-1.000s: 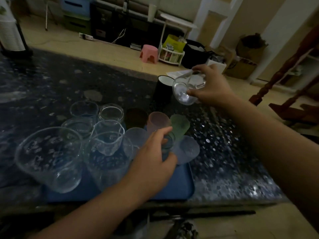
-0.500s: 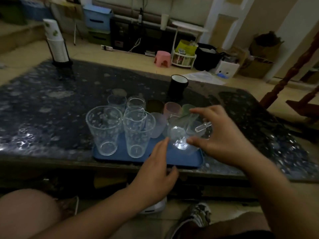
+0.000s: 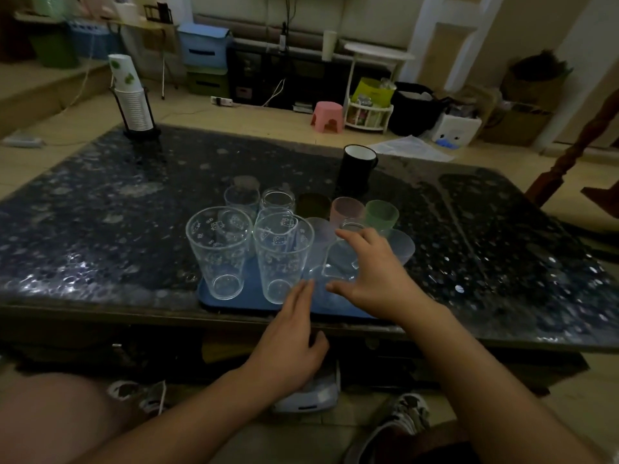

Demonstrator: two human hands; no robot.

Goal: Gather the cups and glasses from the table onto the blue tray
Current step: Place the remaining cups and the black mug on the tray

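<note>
My right hand is over the near right part of the blue tray, fingers and thumb spread wide around a small clear glass. Fingertips sit at its far rim, thumb on the near side. Whether I am gripping it or only cupping it, I cannot tell; the glass is hard to read in this dim light.

My left hand is lower, at the table's near edge, fingers straight and together, pointing toward the tray. It holds nothing. The fingertips reach the tray's near edge, just beside the base of a tall glass.

The tray lies on the dark speckled table, close to the near edge. On it, front row: two tall clear glasses with cartoon prints, left tall glass and right tall glass, both upright, just beside each other. Behind them, smaller clear glasses. To their right, a dark cup, a pink cup, a green cup. Two frosted cups lie closer, one left of my right hand and one right of it.

A black mug with white inside stands on the table beyond the tray, apart from it.

Far left corner of table: a stack of paper cups in a black wire holder.
</note>
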